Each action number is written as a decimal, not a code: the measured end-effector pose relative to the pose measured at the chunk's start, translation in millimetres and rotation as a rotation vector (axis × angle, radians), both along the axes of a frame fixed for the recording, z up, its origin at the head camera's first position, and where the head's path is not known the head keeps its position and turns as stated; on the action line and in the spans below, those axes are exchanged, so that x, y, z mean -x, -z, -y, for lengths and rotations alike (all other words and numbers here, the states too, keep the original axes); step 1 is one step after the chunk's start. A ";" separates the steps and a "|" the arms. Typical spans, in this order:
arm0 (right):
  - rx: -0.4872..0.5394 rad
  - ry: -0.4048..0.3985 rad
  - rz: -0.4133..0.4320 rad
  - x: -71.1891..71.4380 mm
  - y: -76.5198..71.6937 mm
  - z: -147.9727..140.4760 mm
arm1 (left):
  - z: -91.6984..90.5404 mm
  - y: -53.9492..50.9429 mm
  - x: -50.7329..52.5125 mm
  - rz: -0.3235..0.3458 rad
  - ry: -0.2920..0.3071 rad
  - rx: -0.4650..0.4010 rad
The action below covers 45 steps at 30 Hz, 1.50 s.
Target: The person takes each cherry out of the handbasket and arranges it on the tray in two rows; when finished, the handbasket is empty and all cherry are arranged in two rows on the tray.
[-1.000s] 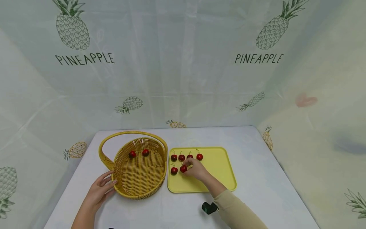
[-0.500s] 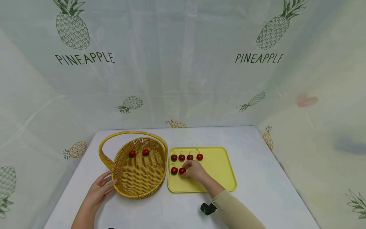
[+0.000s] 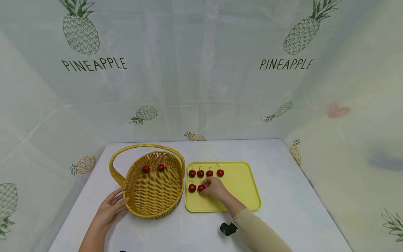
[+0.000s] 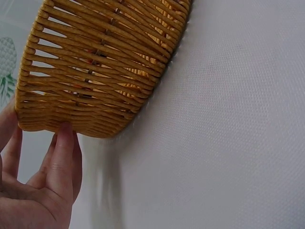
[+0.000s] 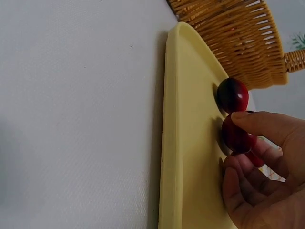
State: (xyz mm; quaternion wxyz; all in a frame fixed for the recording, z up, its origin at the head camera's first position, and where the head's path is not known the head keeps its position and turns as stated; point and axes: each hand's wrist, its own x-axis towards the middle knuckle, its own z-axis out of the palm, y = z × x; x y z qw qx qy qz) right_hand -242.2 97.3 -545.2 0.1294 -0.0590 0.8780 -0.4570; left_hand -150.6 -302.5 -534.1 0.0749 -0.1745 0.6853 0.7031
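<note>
My right hand (image 3: 215, 188) pinches a dark red cherry (image 5: 234, 135) between thumb and fingers, low over the yellow tray (image 3: 233, 201). In the right wrist view a second cherry (image 5: 233, 95) sits just beyond it. My left hand (image 3: 108, 211) holds the near left rim of the yellow woven basket (image 3: 157, 196). In the left wrist view the fingertips of the left hand (image 4: 45, 183) lie against the rim. Inside the basket are two cherries, one on the left (image 3: 146, 169) and one on the right (image 3: 161, 167).
Several stemmed cherries (image 3: 200, 173) line the tray's back edge, with another (image 3: 192, 188) at its left side. The basket's tall handle (image 3: 146, 145) arches over its back. A dark green object (image 3: 228, 229) shows beside the right sleeve (image 3: 259, 231). A pineapple-print cloth (image 3: 201, 77) hangs behind the table.
Over the last second my right hand has lowered the cherry slightly, toward the tray's surface beside the left cherry. My left hand and the basket have stayed put.
</note>
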 end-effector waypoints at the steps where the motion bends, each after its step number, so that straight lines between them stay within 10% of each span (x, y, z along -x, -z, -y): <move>1: -0.001 0.001 0.002 0.5 0.5 0.1 | -0.1 0.1 0.0 0.001 -0.001 0.001; 45: -0.030 -0.040 0.030 6.5 0.2 -2.5 | 0.5 -0.8 -0.8 0.000 0.001 -0.024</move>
